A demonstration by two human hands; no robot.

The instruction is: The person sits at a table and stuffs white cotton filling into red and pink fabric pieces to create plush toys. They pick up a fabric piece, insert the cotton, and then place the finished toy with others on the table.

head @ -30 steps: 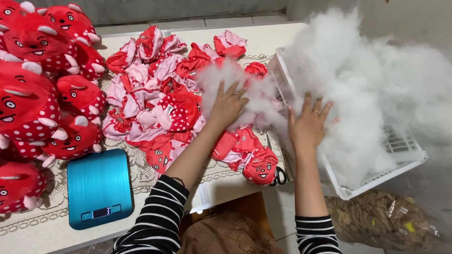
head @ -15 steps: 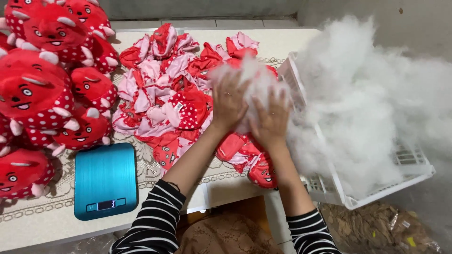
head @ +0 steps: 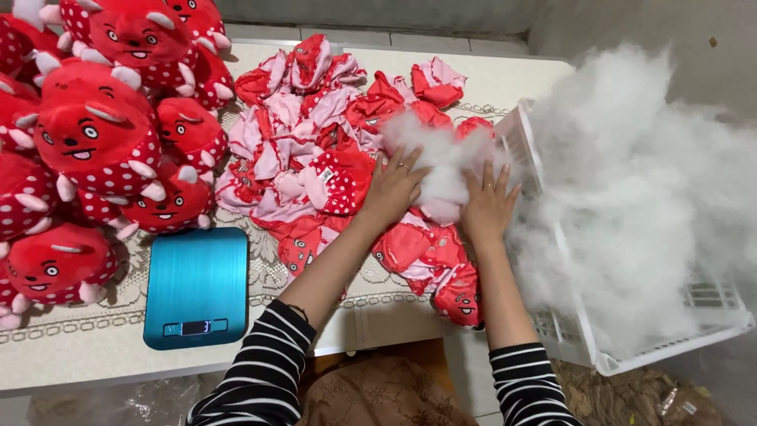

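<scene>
White stuffing clump (head: 441, 170) pressed between left hand (head: 392, 189) and right hand (head: 487, 207) (fingers spread), compacted over unstuffed red toy skins (head: 315, 150) beside white basket (head: 568, 339).

You're in a toy-stuffing workshop: finished red plush toys (head: 102, 134), unstuffed toy skins (head: 315, 158), a basket of white stuffing (head: 631, 213), a scale (head: 197, 288).

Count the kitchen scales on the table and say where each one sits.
1. The blue scale lies flat near the table's front edge, left of both hands, below the stuffed red toys.
</scene>
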